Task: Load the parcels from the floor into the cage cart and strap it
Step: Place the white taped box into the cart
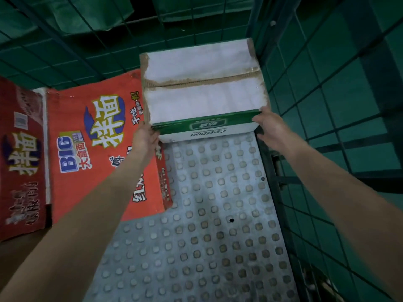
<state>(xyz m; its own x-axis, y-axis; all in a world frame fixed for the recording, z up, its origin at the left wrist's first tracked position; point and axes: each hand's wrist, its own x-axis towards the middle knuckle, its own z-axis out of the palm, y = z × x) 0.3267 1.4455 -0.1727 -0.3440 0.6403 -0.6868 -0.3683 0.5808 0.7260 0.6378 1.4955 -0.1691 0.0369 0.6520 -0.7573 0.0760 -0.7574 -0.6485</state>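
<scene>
Studded cart floor (218,203) beneath white-topped parcel (202,88), near corners clasped in left hand (145,138) and right hand (271,127) grip.

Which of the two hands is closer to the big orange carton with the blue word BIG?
Left. The left hand grips the white-and-green box at its left corner, right over the orange carton's edge. The right hand holds the box's far corner, near the cage wall.

One view only, the head camera, and it's looking steeply down and forward into the cage cart (305,88) from above. Close in: both forearms stretch away from the bottom corners, the studded cart floor (218,214) fills the lower middle, mesh walls run across the top and down the right edge. Wide-angle lens, straight lines bowing toward the borders.
</scene>
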